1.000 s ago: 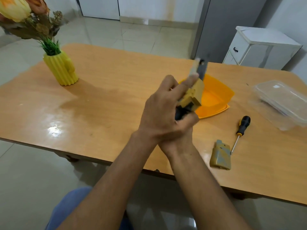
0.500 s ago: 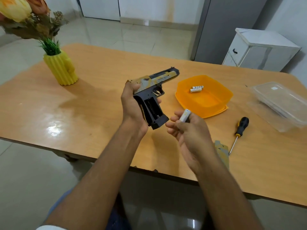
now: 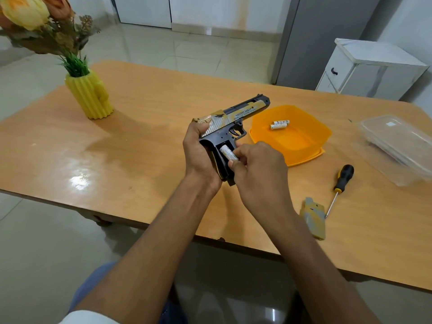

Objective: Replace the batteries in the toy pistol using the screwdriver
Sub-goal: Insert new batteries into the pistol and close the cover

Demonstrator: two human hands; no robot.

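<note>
Gripping the toy pistol [image 3: 230, 127], left hand [image 3: 198, 153] — right hand [image 3: 254, 169] pinching a battery [image 3: 228, 152] into its grip.

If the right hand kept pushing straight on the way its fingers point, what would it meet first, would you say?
Most likely the toy pistol: the right hand pinches a battery partly inside the open grip, so the compartment's inner wall comes first. Depth inside is unclear.

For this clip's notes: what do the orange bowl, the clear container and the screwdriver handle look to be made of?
Orange bowl: most likely plastic, smooth and slightly glossy, with thin walls of even colour. Clear container: thin transparent plastic by the look; the table shows through it. Screwdriver: black and yellow handle, probably moulded plastic or rubber, which one I cannot tell; its thin shaft looks like bare metal.
</note>
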